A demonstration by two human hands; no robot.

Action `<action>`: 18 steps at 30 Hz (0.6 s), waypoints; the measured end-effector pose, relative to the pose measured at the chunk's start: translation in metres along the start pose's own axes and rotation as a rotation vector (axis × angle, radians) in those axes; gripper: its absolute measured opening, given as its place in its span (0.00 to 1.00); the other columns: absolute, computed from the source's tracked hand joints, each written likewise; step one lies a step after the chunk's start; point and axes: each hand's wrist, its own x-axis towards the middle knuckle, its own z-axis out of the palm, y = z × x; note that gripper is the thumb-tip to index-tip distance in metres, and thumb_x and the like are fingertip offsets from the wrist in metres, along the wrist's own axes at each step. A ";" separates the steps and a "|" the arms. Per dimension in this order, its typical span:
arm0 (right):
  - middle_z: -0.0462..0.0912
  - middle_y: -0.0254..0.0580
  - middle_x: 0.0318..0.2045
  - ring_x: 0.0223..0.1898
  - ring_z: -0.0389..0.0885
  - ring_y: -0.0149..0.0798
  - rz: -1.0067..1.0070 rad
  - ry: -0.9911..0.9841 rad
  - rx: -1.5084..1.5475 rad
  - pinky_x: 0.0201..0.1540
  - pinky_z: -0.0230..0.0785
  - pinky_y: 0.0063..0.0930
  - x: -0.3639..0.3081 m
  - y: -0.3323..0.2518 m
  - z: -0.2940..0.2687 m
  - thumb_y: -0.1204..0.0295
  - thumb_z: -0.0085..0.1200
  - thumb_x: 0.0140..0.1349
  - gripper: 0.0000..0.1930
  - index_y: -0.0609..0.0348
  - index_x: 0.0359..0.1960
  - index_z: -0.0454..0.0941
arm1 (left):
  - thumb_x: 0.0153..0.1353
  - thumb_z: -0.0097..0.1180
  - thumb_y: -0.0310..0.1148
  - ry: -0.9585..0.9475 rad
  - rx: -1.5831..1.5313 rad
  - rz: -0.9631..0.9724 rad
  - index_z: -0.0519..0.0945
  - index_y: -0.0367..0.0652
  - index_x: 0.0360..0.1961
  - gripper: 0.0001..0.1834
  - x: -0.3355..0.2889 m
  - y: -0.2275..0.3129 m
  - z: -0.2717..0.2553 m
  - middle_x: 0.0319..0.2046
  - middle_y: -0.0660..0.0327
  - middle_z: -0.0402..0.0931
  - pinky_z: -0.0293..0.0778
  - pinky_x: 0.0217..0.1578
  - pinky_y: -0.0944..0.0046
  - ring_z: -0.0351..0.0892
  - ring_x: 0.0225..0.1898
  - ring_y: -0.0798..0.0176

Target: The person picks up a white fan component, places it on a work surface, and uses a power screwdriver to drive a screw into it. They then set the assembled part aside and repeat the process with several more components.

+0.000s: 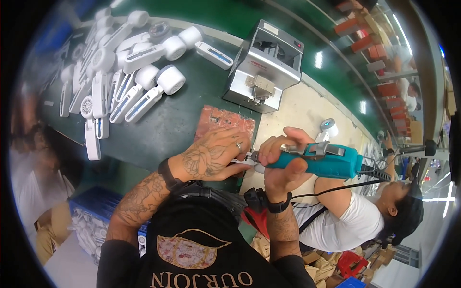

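Observation:
My right hand point(283, 153) is wrapped round a teal electric screwdriver point(331, 161), which lies nearly level with its tip toward the left. Its cord runs off to the right. Under the bent fingers of my left hand point(209, 153) is a white plastic part point(245, 162), mostly hidden by both hands. The screwdriver's tip meets this part between my hands. Just beyond my left hand lies a worn red pad point(223, 117) on the dark green bench point(158, 137).
Many white handheld fans point(149, 101) lie piled at the far left. A grey metal machine point(261, 67) stands beyond the red pad. Another fan point(329, 127) is at the right, near a co-worker in a white shirt point(336, 221). A blue crate point(91, 199) sits lower left.

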 end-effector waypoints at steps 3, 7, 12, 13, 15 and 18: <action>0.69 0.36 0.16 0.15 0.69 0.32 0.009 -0.004 -0.009 0.19 0.66 0.28 -0.001 0.000 0.001 0.38 0.50 0.62 0.39 0.70 0.51 0.65 | 0.52 0.68 0.33 -0.047 -0.027 -0.057 0.68 0.45 0.28 0.17 0.001 0.002 -0.002 0.36 0.59 0.76 0.73 0.39 0.55 0.77 0.40 0.51; 0.70 0.36 0.17 0.15 0.70 0.33 -0.020 -0.035 -0.009 0.19 0.66 0.29 -0.004 0.001 0.002 0.39 0.51 0.62 0.39 0.70 0.51 0.65 | 0.55 0.66 0.37 -0.029 -0.040 -0.054 0.71 0.43 0.32 0.15 -0.002 0.001 -0.002 0.31 0.59 0.70 0.71 0.37 0.56 0.75 0.38 0.52; 0.71 0.37 0.18 0.16 0.71 0.34 -0.024 -0.047 0.001 0.21 0.67 0.30 -0.005 0.001 -0.002 0.39 0.53 0.62 0.39 0.69 0.51 0.65 | 0.55 0.66 0.38 -0.053 0.017 -0.090 0.74 0.43 0.36 0.15 -0.002 0.003 0.001 0.33 0.60 0.73 0.72 0.38 0.56 0.76 0.40 0.53; 0.71 0.37 0.18 0.17 0.72 0.34 -0.011 -0.039 -0.001 0.22 0.68 0.30 -0.005 0.000 -0.002 0.39 0.53 0.62 0.39 0.69 0.52 0.65 | 0.55 0.66 0.38 0.002 0.038 -0.091 0.75 0.43 0.38 0.15 -0.002 0.004 0.003 0.35 0.60 0.74 0.73 0.39 0.56 0.76 0.41 0.53; 0.71 0.37 0.18 0.18 0.72 0.34 0.001 -0.032 -0.004 0.23 0.68 0.30 -0.005 -0.001 -0.001 0.39 0.53 0.61 0.39 0.69 0.52 0.65 | 0.55 0.66 0.39 0.059 0.058 -0.089 0.77 0.44 0.40 0.16 -0.003 0.004 0.005 0.37 0.60 0.75 0.73 0.40 0.56 0.76 0.42 0.54; 0.71 0.37 0.19 0.19 0.73 0.35 0.003 -0.040 -0.006 0.23 0.68 0.29 -0.004 -0.004 0.000 0.38 0.53 0.61 0.39 0.69 0.51 0.66 | 0.55 0.66 0.40 0.015 0.177 -0.060 0.79 0.44 0.42 0.17 -0.006 0.004 0.005 0.39 0.61 0.76 0.72 0.43 0.56 0.76 0.44 0.54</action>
